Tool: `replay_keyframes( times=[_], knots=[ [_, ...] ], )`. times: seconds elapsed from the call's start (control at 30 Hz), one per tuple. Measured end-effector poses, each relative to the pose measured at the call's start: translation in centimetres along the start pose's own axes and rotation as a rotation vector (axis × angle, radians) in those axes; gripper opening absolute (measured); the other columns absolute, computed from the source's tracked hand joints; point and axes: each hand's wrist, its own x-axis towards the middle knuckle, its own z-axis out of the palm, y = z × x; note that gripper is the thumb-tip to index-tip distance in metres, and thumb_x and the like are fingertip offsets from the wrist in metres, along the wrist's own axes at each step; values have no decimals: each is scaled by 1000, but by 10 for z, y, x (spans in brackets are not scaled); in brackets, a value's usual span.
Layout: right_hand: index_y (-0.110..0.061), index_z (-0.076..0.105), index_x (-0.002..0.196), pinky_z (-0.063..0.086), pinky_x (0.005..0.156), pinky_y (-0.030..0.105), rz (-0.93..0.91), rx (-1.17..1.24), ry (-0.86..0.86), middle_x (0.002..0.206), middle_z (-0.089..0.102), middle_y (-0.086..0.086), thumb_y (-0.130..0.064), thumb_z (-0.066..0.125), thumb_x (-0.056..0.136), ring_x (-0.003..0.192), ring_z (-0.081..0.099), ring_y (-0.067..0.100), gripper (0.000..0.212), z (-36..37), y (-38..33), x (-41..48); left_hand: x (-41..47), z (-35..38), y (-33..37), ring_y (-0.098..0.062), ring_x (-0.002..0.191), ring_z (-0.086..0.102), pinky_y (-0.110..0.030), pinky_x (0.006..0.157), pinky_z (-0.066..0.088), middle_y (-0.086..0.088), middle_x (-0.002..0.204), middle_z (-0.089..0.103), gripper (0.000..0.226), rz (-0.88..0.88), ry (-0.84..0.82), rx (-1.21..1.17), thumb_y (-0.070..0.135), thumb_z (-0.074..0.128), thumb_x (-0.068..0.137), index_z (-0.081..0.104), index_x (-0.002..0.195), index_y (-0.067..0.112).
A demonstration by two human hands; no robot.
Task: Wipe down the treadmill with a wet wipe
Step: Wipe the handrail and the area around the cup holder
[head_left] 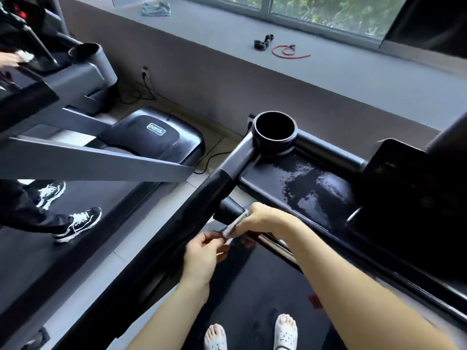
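I stand on a black treadmill whose glossy console tray shows wet streaks. A round cup holder sits at the tray's far left corner, where the left handrail joins. A white wet wipe, bunched into a strip, is stretched between both hands just below a short black grip stub. My right hand grips the wipe's upper end. My left hand pinches its lower end with thumb and fingertips.
A second treadmill stands to the left with another person's sneakers on its belt. The grey window ledge holds a red cord, black straps and a cloth. My sandalled feet are on the belt.
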Motion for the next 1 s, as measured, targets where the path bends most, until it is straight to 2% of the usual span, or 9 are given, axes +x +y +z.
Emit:
replay_keyframes(
  times=[0.07,0.13,0.2,0.33,0.47,0.6,0.7,0.83,1.0],
  knots=[
    [-13,82,95,61,84,40,86,76,-227,97,75,17,-21,81,75,81,70,32,21,-13,-8,3,1,-2,3,-15,66,66,-24,64,57,-13,84,72,13,-6,-42,35,-3,57,97,68,99,2],
    [-6,80,90,61,91,48,146,-50,-153,87,75,16,-22,79,68,75,70,28,27,-5,-9,10,2,-2,5,-19,71,66,-28,70,56,-15,87,73,12,-18,-86,67,-1,57,98,69,99,2],
    [-8,74,80,62,69,35,88,-327,196,76,75,8,-23,75,70,70,73,26,19,17,-2,17,4,-3,7,-23,77,68,-33,76,56,-17,91,75,12,-27,-95,81,3,58,99,70,97,4],
    [-16,49,72,16,44,23,-142,-934,861,58,62,5,-12,81,57,47,64,26,36,59,35,0,8,-4,16,-25,87,70,-37,82,57,-12,94,75,16,-88,-111,33,14,59,101,72,98,7],
    [-13,58,79,48,59,30,44,-597,488,84,72,7,-17,67,77,78,71,29,10,35,7,-6,14,-1,25,-30,99,72,-47,98,56,-15,101,75,20,-186,-151,-16,20,61,100,70,108,5],
    [-4,81,91,62,88,38,146,-125,-73,85,78,14,-24,80,58,83,78,26,39,-4,-23,12,23,5,32,-36,104,73,-53,106,51,-18,104,77,31,-224,-159,-42,27,64,94,71,114,4],
    [-5,76,81,61,66,38,69,-275,255,76,75,13,-22,72,65,71,74,32,24,19,-4,9,26,9,30,-37,102,74,-54,103,53,-19,101,77,46,-224,-178,-68,38,73,78,73,109,4],
    [-16,49,73,26,46,27,-73,-909,879,63,64,5,-14,83,58,53,66,28,37,58,49,-16,25,11,32,-30,97,71,-49,99,54,-16,109,75,33,-205,-173,-26,36,70,92,72,110,9],
    [-21,72,75,42,55,26,125,-614,426,72,73,-2,-19,67,80,69,70,19,7,29,26,-41,27,10,30,-26,100,70,-40,88,55,-13,113,74,35,-182,-185,7,40,66,97,71,114,10]
  ],
)
